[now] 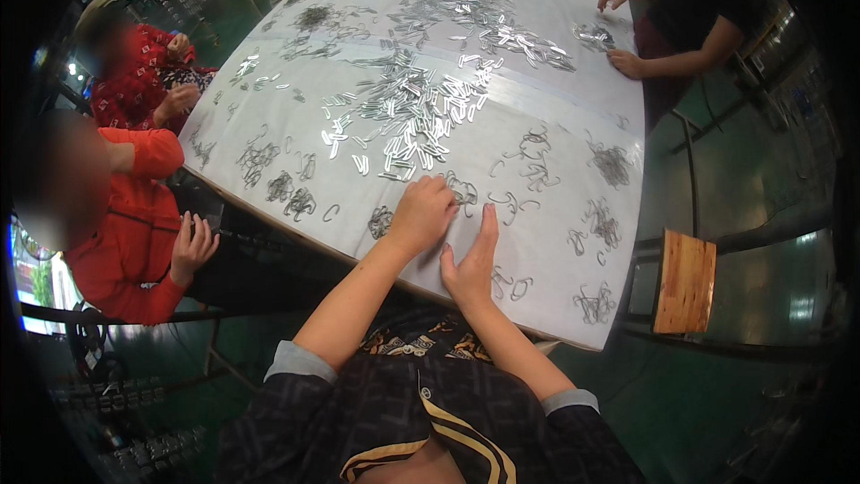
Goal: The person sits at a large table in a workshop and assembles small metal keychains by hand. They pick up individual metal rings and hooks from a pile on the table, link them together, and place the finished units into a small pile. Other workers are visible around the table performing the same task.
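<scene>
My left hand (pixel 425 217) rests on the white-covered table (pixel 528 305) with its fingers curled down. Whatever its fingertips hold, if anything, is hidden. Against those fingers lies a small heap of curved metal wire hooks (pixel 463 190). My right hand (pixel 472 262) stands on its edge just to the right, fingers stretched out and thumb apart, with nothing in it. Beyond both hands spreads a large pile of shiny, flat, elongated metal pieces (pixel 421 112). A dark clump of hooks (pixel 381 222) sits left of my left wrist, and loose hooks (pixel 511 206) lie beyond my right fingertips.
More hook heaps lie at the left (pixel 260 157) and along the right edge (pixel 603 224). A person in orange-red (pixel 143 215) and one in patterned red (pixel 134 72) sit at left; one in black (pixel 699 27) is at far right. A wooden stool (pixel 685 282) stands right.
</scene>
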Tool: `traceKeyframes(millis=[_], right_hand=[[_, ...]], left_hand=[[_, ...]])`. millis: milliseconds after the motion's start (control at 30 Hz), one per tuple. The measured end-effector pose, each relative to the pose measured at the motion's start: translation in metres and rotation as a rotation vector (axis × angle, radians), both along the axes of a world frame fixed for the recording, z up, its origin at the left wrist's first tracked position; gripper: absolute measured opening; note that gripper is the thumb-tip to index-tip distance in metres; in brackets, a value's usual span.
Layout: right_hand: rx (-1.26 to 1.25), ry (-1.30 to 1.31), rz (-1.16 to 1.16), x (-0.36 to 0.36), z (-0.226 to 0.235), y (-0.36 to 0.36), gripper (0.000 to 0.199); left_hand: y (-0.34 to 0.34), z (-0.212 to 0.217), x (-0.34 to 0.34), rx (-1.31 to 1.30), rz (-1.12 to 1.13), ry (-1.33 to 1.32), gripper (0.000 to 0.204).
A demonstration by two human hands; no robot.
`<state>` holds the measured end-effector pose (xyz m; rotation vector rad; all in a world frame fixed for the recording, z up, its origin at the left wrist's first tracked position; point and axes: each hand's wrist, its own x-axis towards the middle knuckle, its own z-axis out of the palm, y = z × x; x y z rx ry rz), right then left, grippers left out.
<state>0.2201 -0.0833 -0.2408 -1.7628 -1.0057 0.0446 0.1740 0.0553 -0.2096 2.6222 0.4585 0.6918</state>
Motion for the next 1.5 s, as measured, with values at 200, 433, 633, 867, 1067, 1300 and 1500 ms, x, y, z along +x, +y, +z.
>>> traceKeyframes(millis=[200, 433, 633, 867, 1067, 1300, 1500], right_hand=[[-0.022, 0.079, 0.046, -0.001, -0.01, -0.002, 0.088], [-0.039, 0.086, 0.029, -0.001, -0.006, -0.005, 0.088], [-0.035, 0.059, 0.033, 0.004, -0.014, -0.005, 0.086], [-0.025, 0.05, 0.035, 0.001, -0.002, -0.002, 0.086], [-0.042, 0.051, 0.024, 0.001, 0.001, -0.002, 0.085], [-0.049, 0.032, 0.03, 0.0, 0.002, -0.002, 0.085], [-0.048, 0.03, 0.017, 0.0, 0.003, -0.002, 0.084]], left_hand=[[-0.013, -0.032, 0.012, 0.295, 0.044, 0.095, 0.014], [-0.028, -0.019, 0.026, 0.453, 0.08, 0.282, 0.013], [-0.003, -0.026, 0.021, 0.074, 0.099, 0.289, 0.013], [0.026, 0.004, -0.045, -0.65, 0.148, 0.089, 0.015], [0.034, 0.024, -0.069, -0.295, 0.226, 0.562, 0.008], [0.008, -0.001, -0.038, -0.116, 0.178, 0.109, 0.007], [0.008, -0.016, -0.024, -0.064, 0.189, 0.078, 0.006]])
